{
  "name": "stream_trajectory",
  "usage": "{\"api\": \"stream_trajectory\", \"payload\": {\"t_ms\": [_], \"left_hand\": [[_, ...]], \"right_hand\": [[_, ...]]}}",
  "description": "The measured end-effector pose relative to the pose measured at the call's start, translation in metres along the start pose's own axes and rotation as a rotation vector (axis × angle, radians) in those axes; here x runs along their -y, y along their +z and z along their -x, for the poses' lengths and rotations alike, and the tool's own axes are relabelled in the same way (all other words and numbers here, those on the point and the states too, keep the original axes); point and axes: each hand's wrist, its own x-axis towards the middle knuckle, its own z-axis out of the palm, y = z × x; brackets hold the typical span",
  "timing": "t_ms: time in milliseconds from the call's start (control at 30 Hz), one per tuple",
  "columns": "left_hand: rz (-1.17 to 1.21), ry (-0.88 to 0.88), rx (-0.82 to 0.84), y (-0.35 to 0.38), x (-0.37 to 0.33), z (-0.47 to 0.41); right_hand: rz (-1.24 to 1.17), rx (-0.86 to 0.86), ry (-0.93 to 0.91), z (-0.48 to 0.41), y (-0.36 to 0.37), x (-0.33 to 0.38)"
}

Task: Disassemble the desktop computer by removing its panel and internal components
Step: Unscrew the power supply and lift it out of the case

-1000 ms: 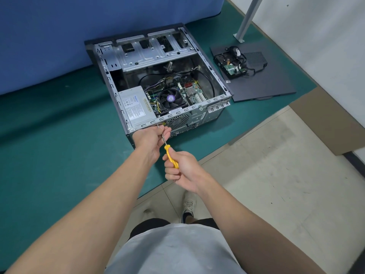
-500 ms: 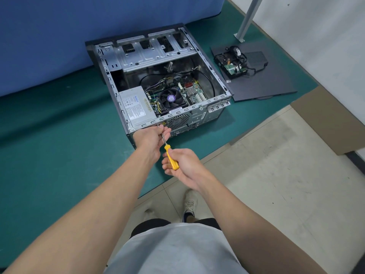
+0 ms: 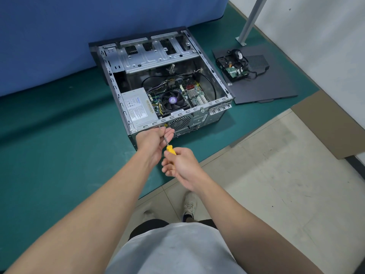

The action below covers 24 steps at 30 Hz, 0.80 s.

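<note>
Screwdriver (image 3: 171, 149) tip met the near edge of the open computer case (image 3: 158, 56) on the green surface (image 3: 49, 155); right hand (image 3: 185, 167) grip clamped round its yellow handle, left hand (image 3: 152, 139) grip pinching its shaft.

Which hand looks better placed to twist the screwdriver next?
Right hand, probably: it grips the screwdriver by its yellow handle, while the left hand only pinches the metal shaft by the computer case.

1. Workshop bench for electronics repair.
2. Green mat (image 3: 49, 145) covers the bench; blue partition (image 3: 79, 36) at 11 o'clock.
3. Opened PC case (image 3: 158, 56) at 12 o'clock, loose panel (image 3: 276, 86) at 2.
4. Tiled floor (image 3: 276, 184) with cardboard (image 3: 331, 123) at 3 o'clock.
</note>
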Motion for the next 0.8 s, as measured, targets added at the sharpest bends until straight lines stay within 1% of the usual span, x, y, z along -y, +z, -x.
{"api": "stream_trajectory", "payload": {"t_ms": [67,100,133,167,200,233,300,333,367,400,433,467,533,567,600,633,667,733,767,800], "left_hand": [[-0.011,0.013,-0.01,0.0,0.002,0.0],[-0.035,0.023,-0.023,0.001,0.002,-0.001],[-0.065,0.033,-0.038,0.002,0.002,-0.001],[-0.088,0.042,-0.055,0.003,0.001,-0.001],[-0.099,0.045,-0.069,0.003,0.0,-0.001],[-0.097,0.04,-0.076,0.003,-0.002,-0.003],[-0.074,0.017,-0.048,0.003,-0.003,-0.003],[-0.054,0.007,-0.018,0.002,-0.003,-0.002],[-0.032,-0.001,0.01,0.0,-0.002,-0.001],[-0.011,-0.007,0.024,-0.001,-0.001,-0.001],[0.0,-0.008,0.021,-0.002,0.0,-0.001],[-0.003,0.0,0.002,-0.002,0.0,-0.001],[-0.058,0.035,-0.065,-0.002,0.0,-0.001],[-0.087,0.048,-0.089,-0.002,0.0,-0.002],[-0.103,0.054,-0.098,-0.001,0.0,-0.002],[-0.105,0.054,-0.098,-0.001,0.0,-0.001],[-0.093,0.052,-0.09,0.0,0.0,-0.001],[-0.048,0.04,-0.057,0.0,0.001,0.0],[-0.027,0.035,-0.035,-0.001,0.001,0.0],[-0.008,0.031,-0.016,-0.002,0.0,0.0]], "right_hand": [[0.429,-0.236,-0.12,-0.003,0.005,-0.004],[0.56,-0.306,-0.17,-0.005,0.006,-0.006],[0.615,-0.335,-0.202,-0.006,0.006,-0.007],[0.604,-0.326,-0.208,-0.006,0.005,-0.007],[0.506,-0.28,-0.18,-0.006,0.003,-0.005],[0.332,-0.198,-0.112,-0.004,0.002,-0.003],[-0.102,0.022,0.075,0.001,-0.004,0.003],[-0.235,0.098,0.147,0.003,-0.007,0.004],[-0.289,0.15,0.181,0.004,-0.01,0.003],[-0.286,0.165,0.175,0.004,-0.011,0.002],[-0.241,0.139,0.135,0.002,-0.01,0.001],[-0.158,0.074,0.077,0.001,-0.006,-0.001],[0.069,-0.125,-0.048,-0.002,0.001,-0.004],[0.148,-0.212,-0.103,-0.003,0.003,-0.006],[0.174,-0.256,-0.13,-0.005,0.003,-0.008],[0.134,-0.244,-0.122,-0.005,0.002,-0.009],[0.042,-0.185,-0.08,-0.004,0.0,-0.007],[-0.171,-0.005,0.052,0.0,-0.006,-0.002],[-0.227,0.065,0.099,0.002,-0.008,0.001],[-0.24,0.099,0.113,0.002,-0.01,0.002]]}}
